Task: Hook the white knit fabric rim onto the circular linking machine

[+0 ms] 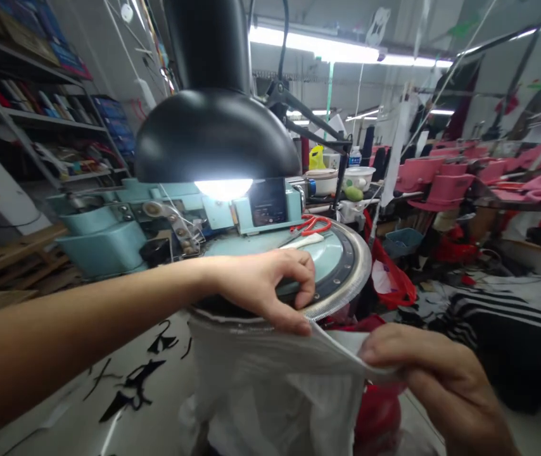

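- The right hand (441,380) pinched the free edge of a thin, off-white knitted cloth (270,405) between thumb and fingers, out beyond the near right edge of a round, pale teal disc (330,256) with a toothed metal rim (364,259).
- The left hand (261,282) was half curled over the disc's near edge, its thumb on the cloth at the rim; whether its fingers gripped any cloth, I could not tell.
- The cloth hung from that near edge, its border stretched between both hands. Good handling probably meant keeping the border straight and evenly taut, as slack would likely have let it skew along the teeth.
- Short thumb presses close to the rim seemed safer than hard pulls, which might have distorted the knit.
- Toward the disc's far right edge, just beyond the left hand, lay red-handled scissors (315,223) and a slim white tool (308,240).
- Black fabric scraps (140,377) littered the pale floor on the left.
- A lit black dome lamp (218,136) hung above the disc.
- Farther back, a white plastic bowl (360,176) and a green, fruit-like object (353,193) sat on a cluttered surface; a grey metal shelf (56,118) stood at left.
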Available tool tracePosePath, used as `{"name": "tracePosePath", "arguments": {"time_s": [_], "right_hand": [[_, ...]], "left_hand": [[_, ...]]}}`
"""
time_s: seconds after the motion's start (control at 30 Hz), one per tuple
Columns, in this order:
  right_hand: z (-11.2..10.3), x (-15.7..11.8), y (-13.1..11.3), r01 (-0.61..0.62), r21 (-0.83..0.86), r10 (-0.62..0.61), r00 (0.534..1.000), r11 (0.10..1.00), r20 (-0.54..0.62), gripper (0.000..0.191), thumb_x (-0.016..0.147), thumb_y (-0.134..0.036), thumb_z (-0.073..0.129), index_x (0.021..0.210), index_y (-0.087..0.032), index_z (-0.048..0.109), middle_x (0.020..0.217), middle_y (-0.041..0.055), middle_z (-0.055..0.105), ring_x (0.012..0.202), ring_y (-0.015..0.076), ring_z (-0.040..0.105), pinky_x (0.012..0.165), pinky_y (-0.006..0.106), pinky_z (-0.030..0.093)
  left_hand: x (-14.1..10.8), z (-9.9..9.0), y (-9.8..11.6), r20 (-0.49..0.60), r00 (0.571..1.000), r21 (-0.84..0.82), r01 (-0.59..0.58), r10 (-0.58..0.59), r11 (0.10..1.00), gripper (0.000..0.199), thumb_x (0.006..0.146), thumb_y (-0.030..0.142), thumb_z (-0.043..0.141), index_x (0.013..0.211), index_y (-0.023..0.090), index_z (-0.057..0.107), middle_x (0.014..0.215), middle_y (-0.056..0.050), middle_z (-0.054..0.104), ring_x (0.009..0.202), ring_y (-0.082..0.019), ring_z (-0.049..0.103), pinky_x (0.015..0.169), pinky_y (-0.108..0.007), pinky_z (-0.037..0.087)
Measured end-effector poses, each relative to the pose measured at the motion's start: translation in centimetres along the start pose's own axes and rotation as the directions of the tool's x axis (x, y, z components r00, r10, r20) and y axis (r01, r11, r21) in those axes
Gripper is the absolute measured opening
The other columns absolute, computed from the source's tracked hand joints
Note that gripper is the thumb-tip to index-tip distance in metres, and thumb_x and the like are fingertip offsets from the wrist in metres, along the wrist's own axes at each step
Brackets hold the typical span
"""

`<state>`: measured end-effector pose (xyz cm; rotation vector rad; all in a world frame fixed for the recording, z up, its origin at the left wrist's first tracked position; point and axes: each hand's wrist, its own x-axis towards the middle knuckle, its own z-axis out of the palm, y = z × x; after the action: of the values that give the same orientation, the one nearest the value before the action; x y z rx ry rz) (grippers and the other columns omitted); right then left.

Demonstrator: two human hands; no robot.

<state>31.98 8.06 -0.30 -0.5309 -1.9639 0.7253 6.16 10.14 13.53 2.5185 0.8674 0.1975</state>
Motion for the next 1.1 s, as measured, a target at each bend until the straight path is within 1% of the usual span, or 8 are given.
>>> {"name": "tracePosePath", "arguments": {"time_s": [0.1,0.2,0.3,0.67,0.83,0.97,1.03,1.1], "right_hand": [[1.3,2.0,-1.6,0.098,-0.127,-0.098,0.995,0.987,0.001,0.015,0.089,-0.026,0.065,0.099,-0.023,0.076,0.067,-0.0001,0.063,0.059,0.0130,0.058,0.054,0.023,0.044],[2.7,2.7,-1.6,0.168,-0.110,-0.186,0.966,0.980,-0.183,0.015,0.086,-0.017,0.070,0.097,-0.024,0.075,0.059,-0.0045,0.059,0.051,0.0086,0.053,0.051,0.020,0.042],[3.0,2.7,-1.1,0.073,-0.087,-0.099,0.931,0.994,-0.351,0.013,0.083,-0.015,0.071,0.091,-0.026,0.074,0.071,-0.0029,0.068,0.060,0.0097,0.061,0.055,0.019,0.046],[1.7,3.4,-0.5,-0.092,-0.075,0.052,0.903,0.993,-0.426,0.005,0.083,-0.023,0.067,0.081,-0.021,0.070,0.067,-0.0039,0.066,0.052,0.0081,0.054,0.048,0.018,0.042],[0.5,4.2,2.6,-0.201,-0.031,0.165,0.875,0.979,-0.455,0.009,0.083,-0.030,0.066,0.085,-0.021,0.069,0.064,-0.0045,0.063,0.049,0.0091,0.052,0.044,0.019,0.040],[-0.5,3.9,4.7,-0.314,-0.372,0.009,0.775,0.873,-0.632,0.017,0.081,-0.029,0.069,0.091,-0.015,0.071,0.084,0.0070,0.069,0.075,0.0194,0.065,0.066,0.031,0.053],[0.6,2.1,3.6,-0.262,-0.507,-0.173,0.733,0.821,-0.658,0.025,0.079,-0.024,0.072,0.102,-0.013,0.069,0.102,0.0135,0.067,0.099,0.0261,0.064,0.073,0.035,0.055],[3.1,-0.9,1.2,-0.041,-0.538,-0.324,0.759,0.842,-0.564,0.031,0.077,-0.015,0.074,0.106,-0.018,0.066,0.102,0.0099,0.066,0.101,0.0242,0.064,0.078,0.035,0.055]], "left_hand": [[0.2,0.0,0.0,-0.012,1.000,-0.003,0.013,-0.013,1.000,0.026,0.072,0.032,0.082,0.071,0.019,0.060,0.091,0.001,0.053,0.093,-0.017,0.053,0.091,-0.026,0.042],[0.5,0.0,0.0,-0.015,1.000,-0.038,0.023,-0.024,0.999,0.028,0.072,0.035,0.083,0.070,0.018,0.061,0.087,0.001,0.053,0.091,-0.016,0.053,0.088,-0.025,0.042],[0.9,-0.1,0.1,0.000,0.999,-0.053,0.042,-0.042,0.998,0.018,0.081,0.026,0.073,0.069,0.017,0.063,0.087,0.001,0.053,0.088,-0.014,0.054,0.090,-0.024,0.042],[3.6,0.1,0.9,-0.055,0.987,-0.010,0.149,-0.150,0.989,0.014,0.079,0.020,0.067,0.067,0.015,0.063,0.085,0.001,0.053,0.084,-0.012,0.053,0.084,-0.022,0.043],[4.7,0.8,0.8,-0.117,0.980,0.041,0.164,-0.158,0.986,0.016,0.080,0.019,0.066,0.064,0.015,0.064,0.078,0.001,0.054,0.079,-0.012,0.054,0.079,-0.023,0.044],[7.3,1.9,0.2,-0.186,0.969,0.047,0.174,-0.162,0.984,0.024,0.080,0.012,0.062,0.056,0.014,0.060,0.069,0.000,0.056,0.074,-0.013,0.057,0.074,-0.025,0.048],[7.7,1.7,0.1,-0.361,0.925,0.052,0.149,-0.120,0.987,0.025,0.081,0.012,0.060,0.056,0.013,0.058,0.066,0.001,0.055,0.075,-0.014,0.059,0.072,-0.026,0.049],[5.9,0.7,0.6,-0.635,0.773,0.104,0.073,0.009,0.992,0.021,0.085,0.014,0.054,0.068,0.007,0.063,0.075,0.001,0.056,0.087,-0.014,0.062,0.077,-0.028,0.047]]}}
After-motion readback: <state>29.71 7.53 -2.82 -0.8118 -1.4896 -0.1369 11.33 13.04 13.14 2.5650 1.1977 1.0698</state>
